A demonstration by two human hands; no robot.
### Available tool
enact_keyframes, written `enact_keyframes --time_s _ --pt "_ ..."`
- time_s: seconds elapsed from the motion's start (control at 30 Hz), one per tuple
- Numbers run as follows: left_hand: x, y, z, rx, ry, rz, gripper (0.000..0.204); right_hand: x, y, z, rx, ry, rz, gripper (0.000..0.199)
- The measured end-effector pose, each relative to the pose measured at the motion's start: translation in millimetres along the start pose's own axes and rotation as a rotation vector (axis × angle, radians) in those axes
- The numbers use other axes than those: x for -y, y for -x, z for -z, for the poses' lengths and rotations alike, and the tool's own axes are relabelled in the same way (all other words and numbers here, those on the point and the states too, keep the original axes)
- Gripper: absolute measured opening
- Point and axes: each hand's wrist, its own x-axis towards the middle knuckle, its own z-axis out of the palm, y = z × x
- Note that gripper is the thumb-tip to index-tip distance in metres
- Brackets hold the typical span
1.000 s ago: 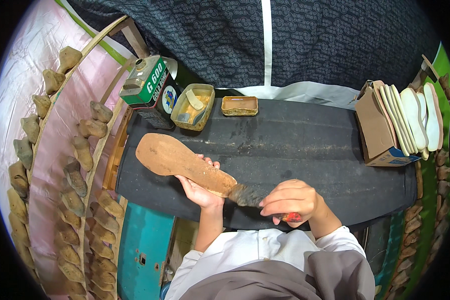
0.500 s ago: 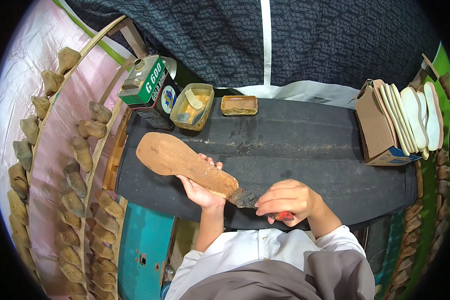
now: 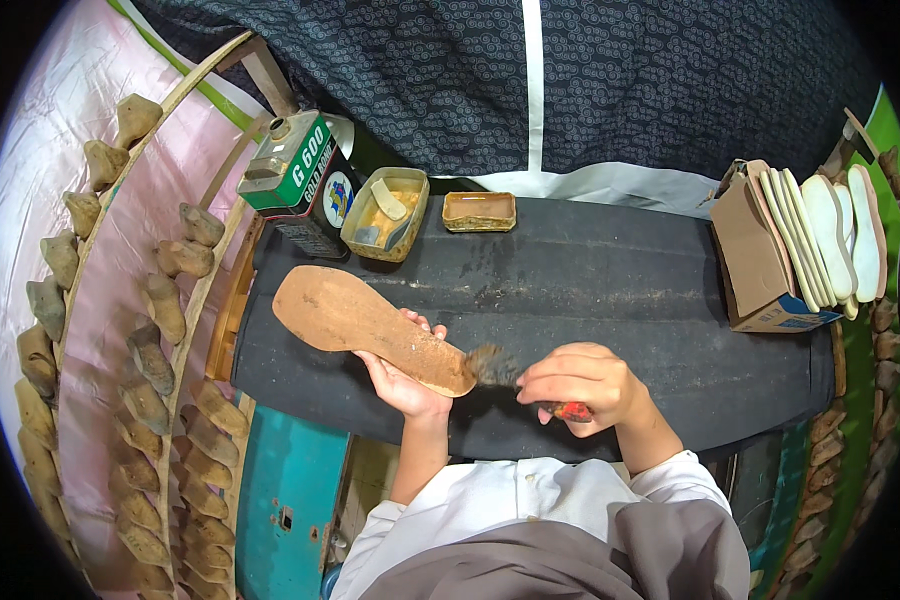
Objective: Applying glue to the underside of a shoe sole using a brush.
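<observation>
My left hand [image 3: 402, 372] holds a brown shoe sole [image 3: 368, 327] from underneath at its heel end, flat side up, above the dark work surface [image 3: 610, 290]. My right hand [image 3: 582, 384] is shut on a brush with a red handle [image 3: 568, 410]. The brush's dark bristles [image 3: 492, 364] touch the heel end of the sole, just right of my left hand.
At the back of the surface stand a green and black tin can [image 3: 298, 178], an open tin of yellowish glue [image 3: 386, 212] and a small flat tray [image 3: 479, 210]. A cardboard box with several pale insoles [image 3: 808, 246] sits at the right. Racks of wooden shoe lasts [image 3: 155, 330] line the left.
The brush bristles have moved slightly along the sole's heel end, and my right hand has shifted a little. The sole stays in about the same place.
</observation>
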Motion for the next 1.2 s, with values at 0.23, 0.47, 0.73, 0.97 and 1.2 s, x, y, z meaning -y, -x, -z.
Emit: enact_keyframes --time_s 0.23,0.47,0.73,0.97,1.2 --pt "0 2 -2 0.019 0.053 0.075 0.061 2 0 3 0.056 -0.148 0.003 0.025" --pt "-2 2 -4 0.006 0.022 0.094 0.061 -2 1 -2 -0.05 -0.003 -0.042 0.027" --pt "0 2 -1 -0.014 0.006 0.066 0.06 11 -4 -2 -0.21 -0.012 -0.128 0.024" --pt "7 4 -2 -0.041 -0.073 0.038 0.059 20 -6 -22 -0.281 0.003 -0.22 0.01" --pt "11 5 2 -0.053 -0.094 0.012 0.057 18 -10 -32 -0.259 0.042 -0.243 0.009"
